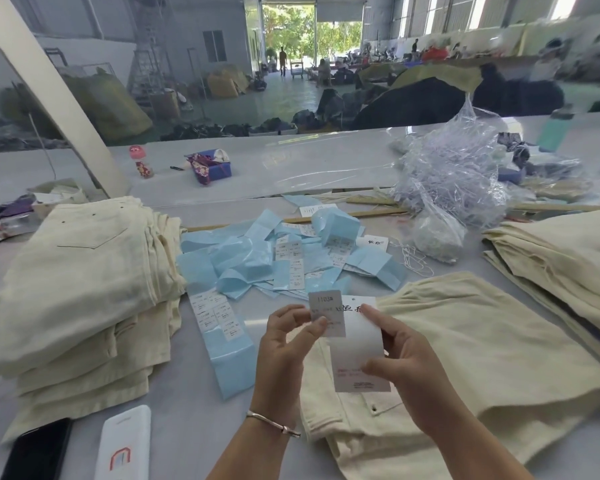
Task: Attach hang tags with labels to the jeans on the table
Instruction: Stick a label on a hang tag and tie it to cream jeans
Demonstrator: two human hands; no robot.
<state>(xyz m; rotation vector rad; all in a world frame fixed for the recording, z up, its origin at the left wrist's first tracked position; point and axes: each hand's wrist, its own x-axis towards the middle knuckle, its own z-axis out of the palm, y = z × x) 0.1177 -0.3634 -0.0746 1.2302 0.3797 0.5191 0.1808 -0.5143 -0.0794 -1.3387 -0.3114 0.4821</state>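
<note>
My left hand (286,336) pinches a small white printed label (326,311) between thumb and fingers, held against the top left of a white hang tag (357,344). My right hand (400,363) grips the hang tag by its right edge and lower part. Both are held above a pair of cream jeans (465,348) lying flat on the table in front of me. A stack of folded cream jeans (80,278) sits at the left, and another stack (565,251) at the right.
Blue backing strips and label sheets (257,258) litter the table's middle. A clear bag of plastic fasteners (454,174) stands at the back right, white strings (414,258) beside it. A black phone (35,452) and a white power bank (125,445) lie at the front left.
</note>
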